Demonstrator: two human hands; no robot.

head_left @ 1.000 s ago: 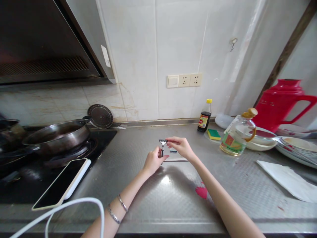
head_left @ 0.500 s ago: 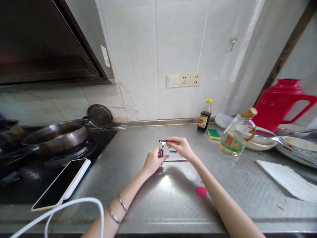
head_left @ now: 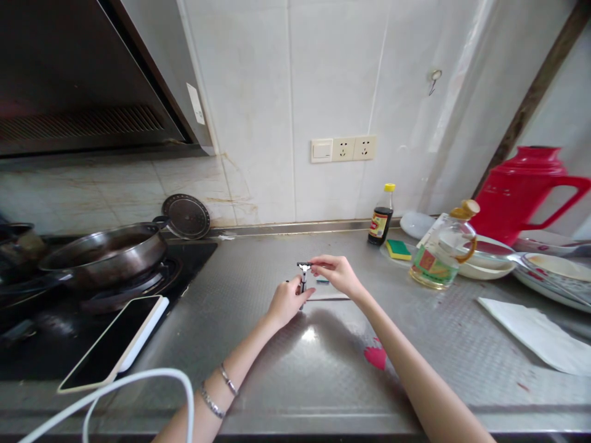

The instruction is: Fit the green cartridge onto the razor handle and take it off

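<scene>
Above the steel countertop (head_left: 258, 271), a safety razor (head_left: 304, 269) is held upright with its head at the top. My left hand (head_left: 285, 301) is closed around the dark handle. My right hand (head_left: 338, 274) pinches the right end of the razor's head between thumb and fingers; the fingertips partly cover that end. Just behind and below my right hand, a small blue-and-dark razor cartridge (head_left: 322, 282) lies on a pale flat sheet (head_left: 329, 295), partly hidden by the hand.
On the left, a steel pan (head_left: 106, 252) stands on the black stove, with a phone (head_left: 115, 344) and white cable (head_left: 152, 371) nearer me. Towards the right are a soy sauce bottle (head_left: 380, 218), sponge (head_left: 398, 249), oil jug (head_left: 434, 267), red thermos (head_left: 517, 191), dishes and paper (head_left: 535, 332).
My left hand and the razor have dipped very slightly. My right hand stays at the razor's head, almost unmoved.
</scene>
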